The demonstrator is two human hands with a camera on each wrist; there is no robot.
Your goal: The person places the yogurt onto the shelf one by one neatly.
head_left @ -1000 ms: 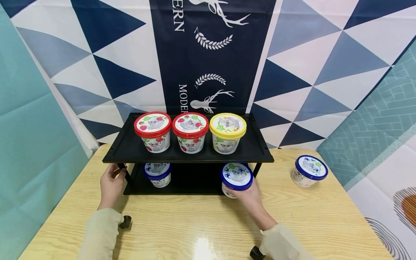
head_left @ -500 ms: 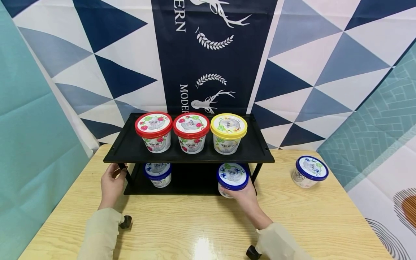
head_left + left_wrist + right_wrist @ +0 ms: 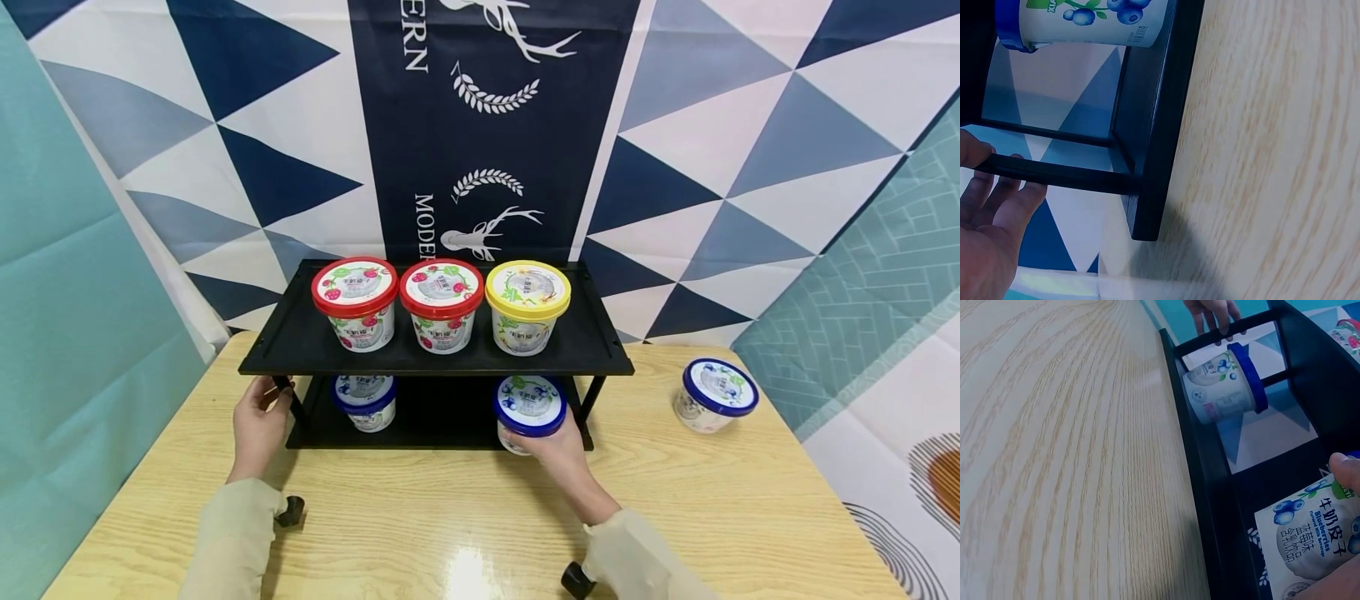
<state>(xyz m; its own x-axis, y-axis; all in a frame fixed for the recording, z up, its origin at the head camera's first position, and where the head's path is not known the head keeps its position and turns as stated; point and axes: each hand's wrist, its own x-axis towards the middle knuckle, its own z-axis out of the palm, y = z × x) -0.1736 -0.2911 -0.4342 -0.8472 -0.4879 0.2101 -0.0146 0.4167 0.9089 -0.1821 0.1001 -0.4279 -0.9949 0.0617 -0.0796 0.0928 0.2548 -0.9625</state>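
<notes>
A black two-tier rack [image 3: 435,367] stands on the wooden table. My left hand [image 3: 257,429] pinches its front left post [image 3: 1066,175] between thumb and fingers. In my right hand [image 3: 562,458] is a blue-lidded blueberry milk cup [image 3: 531,402], gripped around the side and upright at the right part of the lower tier. The right wrist view shows my thumb [image 3: 1345,472] near its lid. Another blueberry cup [image 3: 365,402] sits on the lower tier at the left, its back partly covered by the upper tier.
Two red-lidded cups [image 3: 355,287] and a yellow-lidded cup [image 3: 527,292] stand in a row on the upper tier. A further blue-lidded cup [image 3: 716,392] sits on the table [image 3: 420,517] right of the rack. Patterned cloth [image 3: 675,167] hangs behind.
My right hand has shifted left with the blueberry cup, from beside the front right post further along the lower tier. The left hand stays at its post.
</notes>
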